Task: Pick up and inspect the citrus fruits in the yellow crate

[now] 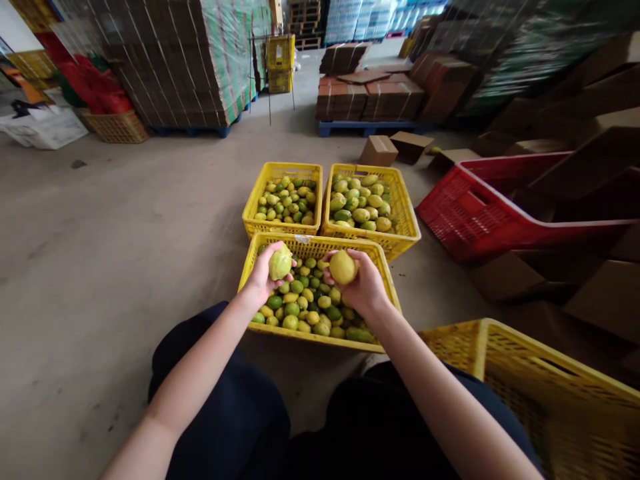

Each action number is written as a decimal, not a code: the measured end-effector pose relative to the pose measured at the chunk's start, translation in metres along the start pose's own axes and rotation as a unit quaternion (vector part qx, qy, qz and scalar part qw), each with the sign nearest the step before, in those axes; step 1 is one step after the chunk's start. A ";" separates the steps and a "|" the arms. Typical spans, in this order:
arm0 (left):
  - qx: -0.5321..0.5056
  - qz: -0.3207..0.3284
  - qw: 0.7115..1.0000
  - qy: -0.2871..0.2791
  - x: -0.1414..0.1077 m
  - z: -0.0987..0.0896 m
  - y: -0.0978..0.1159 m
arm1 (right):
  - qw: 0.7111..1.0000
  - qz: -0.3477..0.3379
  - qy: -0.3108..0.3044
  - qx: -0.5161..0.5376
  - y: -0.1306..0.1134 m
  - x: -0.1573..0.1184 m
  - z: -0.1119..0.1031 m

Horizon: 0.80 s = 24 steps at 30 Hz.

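Observation:
My left hand [263, 275] is closed around a yellow-green lemon [280, 263], held over the left part of the near yellow crate [320, 337]. In my right hand [367, 283] is a yellower lemon [343, 267], above the right part of the same crate. Both fruits are raised over a heap of green and yellow lemons [303, 303] in that crate. Behind it stand two more yellow crates: the left one [283, 229] holds smaller lemons [287, 200], and the right one [410, 223] holds larger yellow-green fruits [361, 203].
At the right sit a red crate [450, 217], loose cardboard boxes [515, 273] and another yellow crate [550, 363] near my leg. Farther back, flattened cardboard [370, 97] lies on a blue pallet [345, 127], and a wrapped stack [165, 67] stands left.

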<state>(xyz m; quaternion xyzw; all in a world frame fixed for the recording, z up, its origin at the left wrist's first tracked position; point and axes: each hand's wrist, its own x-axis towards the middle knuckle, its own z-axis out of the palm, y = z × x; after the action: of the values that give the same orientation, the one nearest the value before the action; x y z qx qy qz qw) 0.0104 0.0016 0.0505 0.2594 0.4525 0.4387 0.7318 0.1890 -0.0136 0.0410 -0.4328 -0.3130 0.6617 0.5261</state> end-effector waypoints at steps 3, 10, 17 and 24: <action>-0.002 -0.002 1.000 0.002 0.000 0.000 0.000 | 0.994 0.052 -0.013 0.100 -0.005 0.000 -0.003; -0.025 0.002 1.000 -0.010 0.000 0.004 0.001 | 0.977 0.060 -0.037 0.199 -0.006 -0.005 -0.004; -0.046 -0.007 0.999 -0.021 0.001 0.005 -0.001 | 0.973 0.065 -0.028 0.222 -0.009 -0.002 -0.004; -0.038 -0.015 0.998 -0.042 0.006 0.001 -0.006 | 0.978 0.115 -0.018 0.172 -0.006 -0.001 -0.003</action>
<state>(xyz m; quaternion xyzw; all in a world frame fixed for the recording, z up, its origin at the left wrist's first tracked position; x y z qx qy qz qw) 0.0153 0.0040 0.0440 0.2431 0.4078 0.4334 0.7660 0.1948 -0.0131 0.0453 -0.3570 -0.1518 0.7695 0.5073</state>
